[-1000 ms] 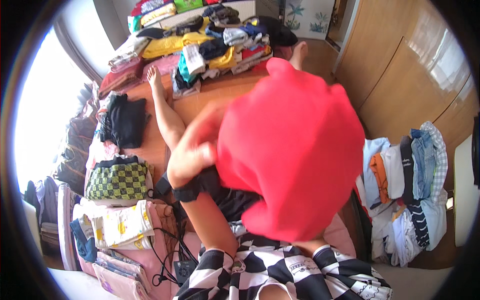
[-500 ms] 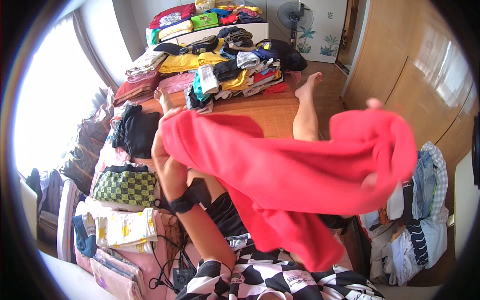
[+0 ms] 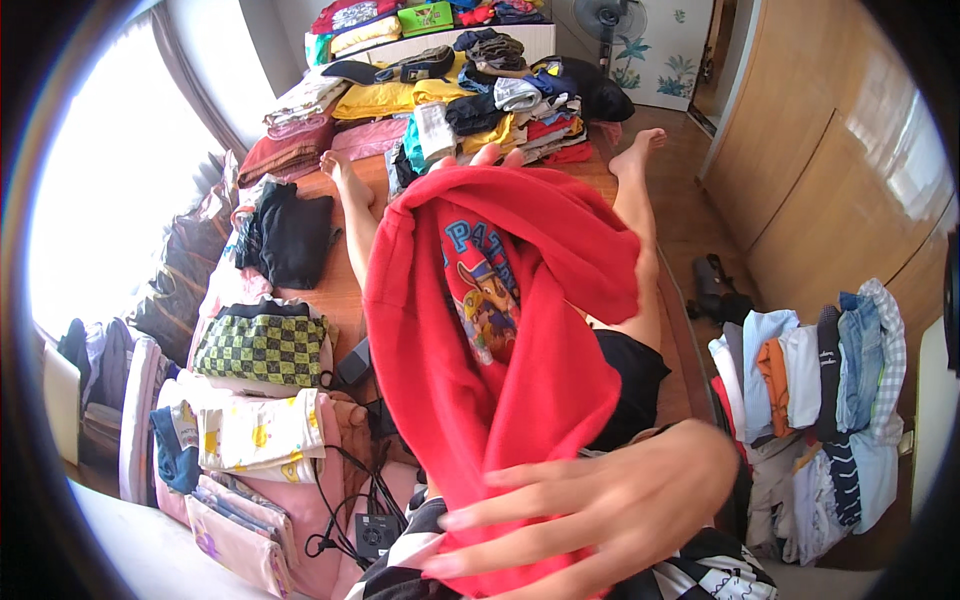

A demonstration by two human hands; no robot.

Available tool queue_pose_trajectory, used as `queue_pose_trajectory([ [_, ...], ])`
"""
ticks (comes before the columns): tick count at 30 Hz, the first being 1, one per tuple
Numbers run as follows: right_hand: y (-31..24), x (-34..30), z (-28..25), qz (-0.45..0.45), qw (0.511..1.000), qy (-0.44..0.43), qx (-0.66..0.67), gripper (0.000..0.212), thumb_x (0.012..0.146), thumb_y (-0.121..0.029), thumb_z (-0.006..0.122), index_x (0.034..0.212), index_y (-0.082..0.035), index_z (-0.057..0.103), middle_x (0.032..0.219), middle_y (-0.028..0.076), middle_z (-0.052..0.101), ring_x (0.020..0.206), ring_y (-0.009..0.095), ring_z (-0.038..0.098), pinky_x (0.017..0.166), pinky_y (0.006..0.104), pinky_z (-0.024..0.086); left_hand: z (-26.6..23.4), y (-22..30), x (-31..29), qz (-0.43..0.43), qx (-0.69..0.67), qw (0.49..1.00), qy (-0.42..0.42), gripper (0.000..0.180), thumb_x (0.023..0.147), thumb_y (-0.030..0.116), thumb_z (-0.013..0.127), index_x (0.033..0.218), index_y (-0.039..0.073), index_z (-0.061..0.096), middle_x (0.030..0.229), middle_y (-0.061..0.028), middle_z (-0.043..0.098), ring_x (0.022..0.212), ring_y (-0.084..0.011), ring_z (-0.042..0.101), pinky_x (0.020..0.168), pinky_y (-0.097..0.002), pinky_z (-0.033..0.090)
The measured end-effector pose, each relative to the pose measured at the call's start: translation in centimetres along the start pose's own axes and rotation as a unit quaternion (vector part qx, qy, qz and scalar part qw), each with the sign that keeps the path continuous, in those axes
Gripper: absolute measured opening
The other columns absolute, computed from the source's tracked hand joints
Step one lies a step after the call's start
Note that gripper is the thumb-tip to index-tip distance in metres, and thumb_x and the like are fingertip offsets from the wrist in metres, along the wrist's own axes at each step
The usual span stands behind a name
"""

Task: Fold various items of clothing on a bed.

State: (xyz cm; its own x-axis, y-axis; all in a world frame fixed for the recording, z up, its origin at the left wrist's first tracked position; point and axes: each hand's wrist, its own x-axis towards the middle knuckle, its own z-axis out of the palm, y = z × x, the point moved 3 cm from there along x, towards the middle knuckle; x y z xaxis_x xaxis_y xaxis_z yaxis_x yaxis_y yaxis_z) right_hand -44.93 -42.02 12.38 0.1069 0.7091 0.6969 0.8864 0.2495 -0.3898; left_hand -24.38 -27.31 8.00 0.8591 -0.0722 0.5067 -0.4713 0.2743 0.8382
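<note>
A red sweatshirt [image 3: 420, 290] with a coloured cartoon print is held up in front of me, bunched and hanging in long folds toward my lap. Fingertips of my left hand [image 3: 487, 155] show past its far upper edge; the cloth hides the rest of that hand, which grips the garment. My right hand [image 3: 610, 500] lies across the lower part of the sweatshirt close to my body, its fingers stretched out and spread over the cloth.
Folded clothes [image 3: 490, 110] stand in piles at the far end of the orange mat. A green-and-black checked folded cloth [image 3: 262, 345] and dark clothes [image 3: 287, 235] lie at left, near black cables [image 3: 370, 490]. More clothes [image 3: 800, 390] are stacked at right, beside wooden cabinets [image 3: 830, 150].
The sweatshirt was stretched sideways between both hands; now it hangs lengthwise with its print showing. My right hand has come down to its near end, and my left hand has moved behind it.
</note>
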Motion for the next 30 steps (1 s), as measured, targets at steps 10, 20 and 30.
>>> queue_pose_trajectory([
  [10,3.1,-3.3,-8.0,0.271,0.867,0.317,-0.273,0.088,0.070,-0.037,0.096,0.137,0.002,0.055,0.130,0.014,0.059,0.121,0.025,0.058,0.102,0.0376,0.044,-0.6,1.7,-1.5,-0.041,-0.022,0.993,-0.112,0.052,0.103,0.023,0.054,0.146,-0.006,0.049,0.140,-0.0178,0.061,0.128,-0.0264,0.061,0.106,-0.0391,0.050],
  [20,2.8,-5.2,-8.9,0.411,0.796,0.332,-0.295,0.039,0.077,-0.008,0.087,0.107,0.001,0.066,0.091,0.007,0.072,0.086,0.013,0.066,0.081,0.0274,0.051,1.4,2.9,-1.2,-0.080,-0.049,0.952,-0.293,0.055,0.106,0.029,0.050,0.146,-0.008,0.047,0.137,-0.0191,0.062,0.124,-0.0280,0.064,0.104,-0.0400,0.052],
  [30,3.5,-5.3,-8.1,0.399,0.801,0.347,-0.282,0.043,0.071,0.000,0.091,0.101,-0.002,0.060,0.079,-0.004,0.055,0.073,0.003,0.046,0.069,0.0200,0.038,1.7,4.9,-3.9,-0.126,0.277,0.879,-0.367,0.042,0.093,-0.005,0.066,0.134,-0.001,0.057,0.111,-0.0138,0.073,0.105,-0.0162,0.070,0.090,-0.0309,0.055],
])
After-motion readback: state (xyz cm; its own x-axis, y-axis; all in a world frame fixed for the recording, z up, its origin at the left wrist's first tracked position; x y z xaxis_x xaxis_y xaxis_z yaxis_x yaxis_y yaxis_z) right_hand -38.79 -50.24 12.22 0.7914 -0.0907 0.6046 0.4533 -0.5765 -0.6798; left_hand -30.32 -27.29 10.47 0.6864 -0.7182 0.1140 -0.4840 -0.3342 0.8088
